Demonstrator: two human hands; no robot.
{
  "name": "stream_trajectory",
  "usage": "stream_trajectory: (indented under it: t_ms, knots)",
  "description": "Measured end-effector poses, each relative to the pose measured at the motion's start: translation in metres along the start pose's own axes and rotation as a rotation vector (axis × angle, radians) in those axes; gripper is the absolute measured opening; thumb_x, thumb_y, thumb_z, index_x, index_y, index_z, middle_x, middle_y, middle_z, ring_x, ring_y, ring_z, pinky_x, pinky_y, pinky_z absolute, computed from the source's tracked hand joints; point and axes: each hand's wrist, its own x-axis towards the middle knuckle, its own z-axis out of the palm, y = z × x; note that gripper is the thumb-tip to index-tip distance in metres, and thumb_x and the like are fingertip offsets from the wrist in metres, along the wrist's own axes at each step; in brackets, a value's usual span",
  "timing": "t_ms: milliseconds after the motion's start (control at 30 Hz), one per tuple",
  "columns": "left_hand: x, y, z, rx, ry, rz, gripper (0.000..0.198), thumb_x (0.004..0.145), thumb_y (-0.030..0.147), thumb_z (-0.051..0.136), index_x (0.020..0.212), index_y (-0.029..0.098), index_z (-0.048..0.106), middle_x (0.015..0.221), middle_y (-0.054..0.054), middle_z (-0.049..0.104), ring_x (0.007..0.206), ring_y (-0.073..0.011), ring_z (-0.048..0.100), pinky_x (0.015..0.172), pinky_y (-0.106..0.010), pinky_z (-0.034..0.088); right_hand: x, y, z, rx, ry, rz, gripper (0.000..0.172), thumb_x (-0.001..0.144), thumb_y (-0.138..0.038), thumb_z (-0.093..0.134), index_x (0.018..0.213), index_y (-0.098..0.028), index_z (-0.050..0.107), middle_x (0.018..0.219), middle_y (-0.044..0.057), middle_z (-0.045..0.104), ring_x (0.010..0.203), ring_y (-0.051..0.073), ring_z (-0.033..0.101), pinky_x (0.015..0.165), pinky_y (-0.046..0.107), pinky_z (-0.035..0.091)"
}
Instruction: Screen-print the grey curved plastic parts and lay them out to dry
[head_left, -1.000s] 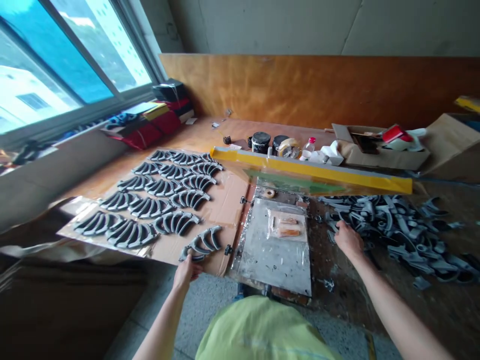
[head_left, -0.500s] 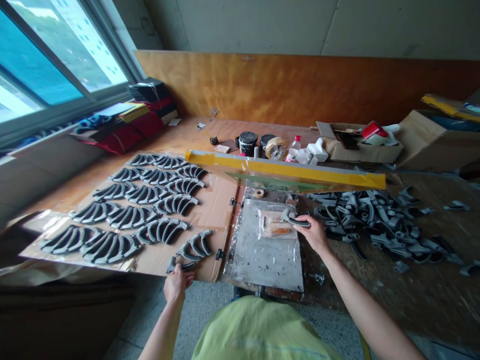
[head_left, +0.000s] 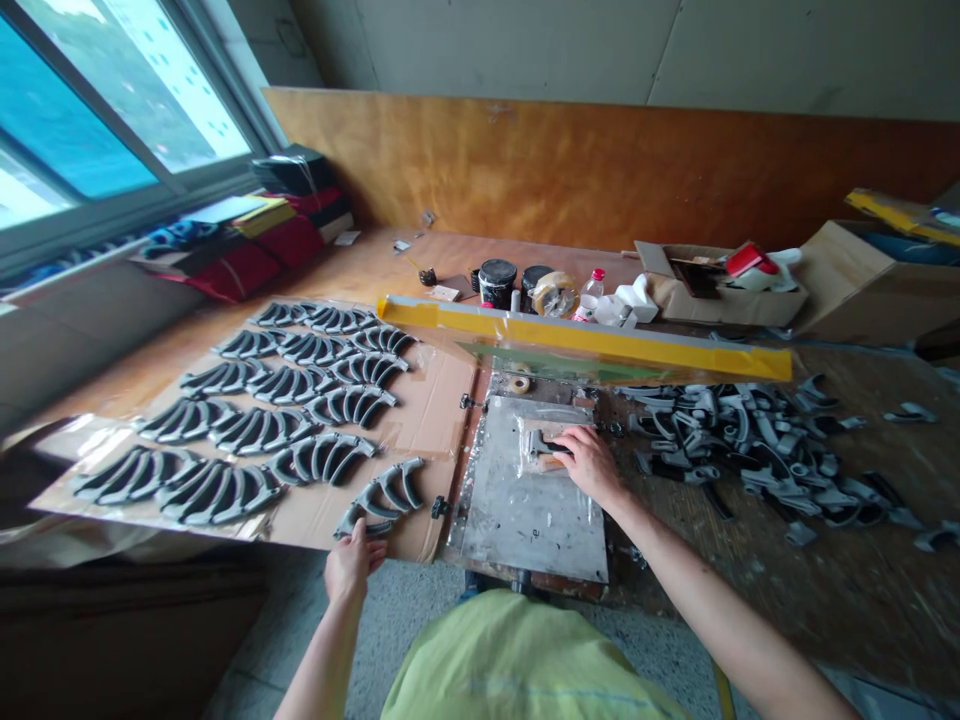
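My right hand (head_left: 589, 460) is closed on a grey and black curved handle (head_left: 541, 445), held over a fixture with tan blocks under clear film (head_left: 529, 465). That fixture rests on a flat metal plate (head_left: 517, 530). At the front edge of the cardboard sheet (head_left: 307, 525), my left hand (head_left: 351, 562) grips the end of another curved handle (head_left: 375, 527), which lies against a short row of similar ones (head_left: 409, 485). Several more rows of grey curved handles (head_left: 225, 490) lie nested on the sheet's left part.
A loose heap of grey handles (head_left: 795, 450) covers the bench on the right. A screen frame edged with yellow tape (head_left: 585, 335) spans above the plate's far end. Behind it stand black tubs (head_left: 497, 284), a red-capped bottle (head_left: 595, 284) and an open carton (head_left: 727, 290).
My right hand has moved left and turned, bringing its handle over the tan blocks. My left hand stays nearly in place at the cardboard's front edge.
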Motion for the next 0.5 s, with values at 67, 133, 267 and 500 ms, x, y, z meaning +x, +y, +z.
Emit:
stream_trajectory:
  t_ms: [67,133,267,500]
  knots:
    - [0.000,0.004,-0.006,0.053,-0.052,-0.014,0.041,0.084,0.057,0.046,0.066,0.022,0.053,0.068,-0.011,0.071,0.064,-0.0248,0.071,0.060,-0.034,0.057,0.003,-0.008,0.003,-0.042,-0.033,-0.078,0.037,0.088,-0.023,0.062,0.125,-0.022,0.063,0.131,0.011,0.061,0.124,0.027,0.052,0.106,0.048,0.042]
    - [0.000,0.012,-0.016,0.250,-0.092,-0.005,0.045,0.083,0.061,0.046,0.063,0.022,0.055,0.060,-0.008,0.068,0.055,-0.0245,0.067,0.059,-0.035,0.053,0.006,-0.013,0.009,-0.068,-0.112,-0.170,0.050,0.090,-0.029,0.061,0.140,-0.023,0.051,0.146,0.011,0.050,0.137,0.027,0.041,0.113,0.050,0.033]
    - [-0.011,0.068,-0.025,0.420,-0.086,0.232,0.047,0.085,0.061,0.043,0.064,0.022,0.057,0.044,-0.002,0.056,0.046,-0.0229,0.058,0.053,-0.032,0.044,0.008,-0.017,0.025,-0.120,-0.244,-0.198,0.059,0.093,-0.042,0.056,0.146,-0.021,0.042,0.153,0.011,0.040,0.142,0.026,0.035,0.117,0.051,0.027]
    - [-0.105,0.258,0.025,-0.457,-0.420,0.807,0.064,0.087,0.069,0.041,0.117,0.015,0.059,0.052,0.004,0.054,0.041,-0.0090,0.046,0.048,-0.019,0.038,0.004,0.005,0.007,-0.178,-0.071,0.074,0.045,0.095,-0.041,0.051,0.133,-0.018,0.058,0.142,0.013,0.053,0.134,0.030,0.046,0.111,0.051,0.037]
